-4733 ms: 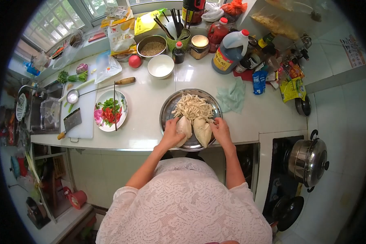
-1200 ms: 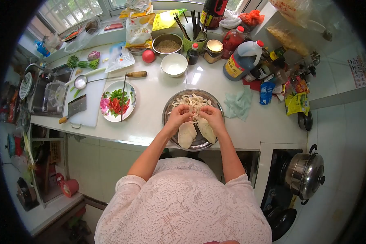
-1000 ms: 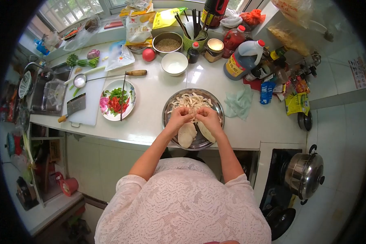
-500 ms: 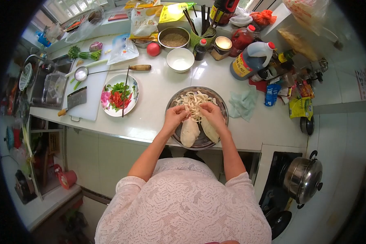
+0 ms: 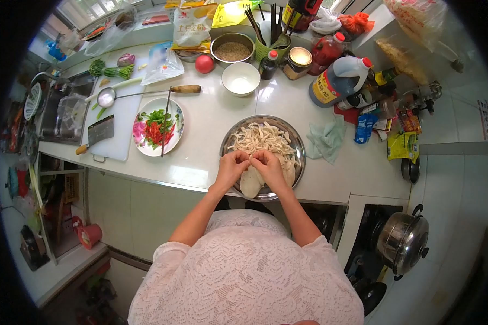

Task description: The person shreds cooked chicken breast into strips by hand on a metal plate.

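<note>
A round metal tray stands near the counter's front edge. Pale shredded chicken lies heaped across its far half. Two pieces of cooked chicken breast lie nearer me: one chicken breast at the left, and a second, partly covered by my right hand, beside it. My left hand and my right hand come together at the far end of the left breast. Thumbs and fingers of both are closed in a pinch on its meat; the fingertips hide how much they hold.
Left of the tray is a plate of cut peppers with chopsticks across it. A cleaver rests on the white cutting board. A white bowl, a tomato and sauce bottles stand behind. A green cloth lies at right.
My hands have moved nearer to me and closer together, from over the shreds to the left breast's far end. More of the shredded heap shows.
</note>
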Demonstrator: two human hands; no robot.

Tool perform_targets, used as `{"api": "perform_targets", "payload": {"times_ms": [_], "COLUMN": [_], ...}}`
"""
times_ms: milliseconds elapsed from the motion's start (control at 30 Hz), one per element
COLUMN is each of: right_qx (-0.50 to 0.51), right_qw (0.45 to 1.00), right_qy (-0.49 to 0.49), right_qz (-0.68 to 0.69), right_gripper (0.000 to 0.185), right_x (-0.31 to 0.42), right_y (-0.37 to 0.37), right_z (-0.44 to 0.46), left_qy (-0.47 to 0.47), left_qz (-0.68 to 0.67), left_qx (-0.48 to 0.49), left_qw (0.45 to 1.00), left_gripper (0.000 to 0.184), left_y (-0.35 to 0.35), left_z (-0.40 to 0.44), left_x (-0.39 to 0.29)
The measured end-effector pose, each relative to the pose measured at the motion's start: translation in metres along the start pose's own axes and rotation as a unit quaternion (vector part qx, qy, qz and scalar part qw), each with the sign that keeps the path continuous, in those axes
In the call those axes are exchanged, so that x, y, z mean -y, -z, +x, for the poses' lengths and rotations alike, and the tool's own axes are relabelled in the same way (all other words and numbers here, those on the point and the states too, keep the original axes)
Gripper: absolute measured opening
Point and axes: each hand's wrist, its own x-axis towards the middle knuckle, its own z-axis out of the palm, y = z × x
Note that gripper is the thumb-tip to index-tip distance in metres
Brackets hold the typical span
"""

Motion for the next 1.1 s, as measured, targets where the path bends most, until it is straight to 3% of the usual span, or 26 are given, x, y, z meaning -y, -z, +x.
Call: {"api": "perform_targets", "payload": {"times_ms": [167,233,367,467,533,600,667,767,1000,1067,1100], "right_qx": [0.016,0.047,0.058,0.000,-0.065,-0.085,-0.100,-0.109,-0.130,-0.165,-0.167], "right_qw": [0.995,0.989,0.990,0.994,0.995,0.993,0.989,0.962,0.970,0.970,0.970], "right_qy": [-0.038,-0.071,-0.088,-0.072,-0.037,-0.038,0.048,0.113,0.064,0.050,0.050], "right_qz": [0.086,0.119,0.097,0.080,0.063,0.068,-0.101,-0.222,-0.194,-0.173,-0.172], "right_gripper": [0.008,0.007,0.008,0.007,0.005,0.009,0.018,0.024,0.027,0.029,0.029], "right_x": [-0.003,0.009,0.023,0.030,0.032,0.019,0.005,0.000,-0.001,0.002,0.000], "right_y": [0.001,0.005,0.021,0.039,0.055,0.064,0.068,0.060,0.066,0.070,0.072], "right_z": [-0.001,-0.002,0.000,0.003,0.007,0.012,0.019,0.017,-0.009,-0.018,-0.023], "left_qy": [0.002,0.062,0.086,0.079,0.055,0.041,-0.002,-0.028,-0.051,-0.076,-0.085], "left_qz": [-0.070,-0.156,-0.243,-0.257,-0.210,-0.213,-0.118,-0.014,0.076,0.177,0.201], "left_qx": [0.049,0.094,0.064,0.022,-0.039,-0.036,-0.023,-0.039,-0.060,-0.039,-0.006], "left_qw": [0.996,0.981,0.964,0.963,0.975,0.976,0.993,0.999,0.994,0.981,0.976], "left_gripper": [0.008,0.007,0.005,0.005,0.004,0.012,0.026,0.036,0.040,0.049,0.068], "left_y": [0.005,0.008,0.010,0.021,0.026,0.025,0.017,0.007,0.004,-0.004,-0.007], "left_z": [-0.001,-0.003,0.003,0.009,0.012,0.014,0.017,0.015,-0.012,-0.024,-0.031], "left_x": [0.009,0.001,0.003,-0.002,-0.003,0.004,0.017,0.027,0.010,0.008,0.004]}}
